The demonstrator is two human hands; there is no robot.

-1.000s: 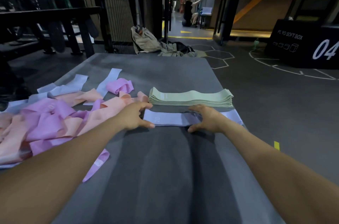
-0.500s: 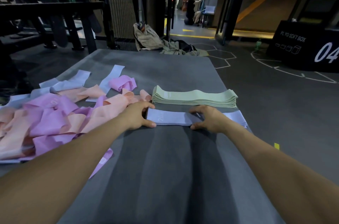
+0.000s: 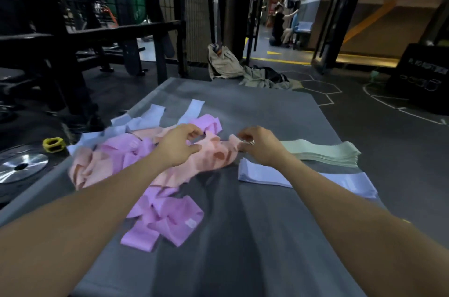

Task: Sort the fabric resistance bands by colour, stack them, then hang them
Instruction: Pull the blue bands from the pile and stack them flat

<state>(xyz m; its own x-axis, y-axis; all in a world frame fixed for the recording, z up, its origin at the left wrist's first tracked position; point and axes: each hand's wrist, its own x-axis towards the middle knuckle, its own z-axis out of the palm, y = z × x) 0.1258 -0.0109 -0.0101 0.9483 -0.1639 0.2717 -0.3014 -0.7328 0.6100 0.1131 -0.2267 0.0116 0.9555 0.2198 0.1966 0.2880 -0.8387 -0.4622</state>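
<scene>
A jumbled pile of peach bands (image 3: 213,155) and pink bands (image 3: 167,219) lies on the left of the grey mat (image 3: 243,248). Loose lavender bands (image 3: 155,114) stick out behind the pile. On the right sits a neat green stack (image 3: 323,153), with a flat lavender stack (image 3: 262,172) in front of it. My left hand (image 3: 179,143) hovers over the peach bands, fingers loosely curled, holding nothing. My right hand (image 3: 257,146) is beside the pile's right end, above the lavender stack's left edge, fingers loosely curled.
Left of the mat on the floor are a metal weight plate (image 3: 21,165) and a yellow ring (image 3: 53,144). A black rack (image 3: 97,36) stands behind them. A bag and clothes (image 3: 223,63) lie beyond the mat. A black plyo box (image 3: 422,80) stands far right.
Both hands have let go of the lavender band, which now lies flat on its stack, and have moved left and forward to the mixed pile. The view has turned left.
</scene>
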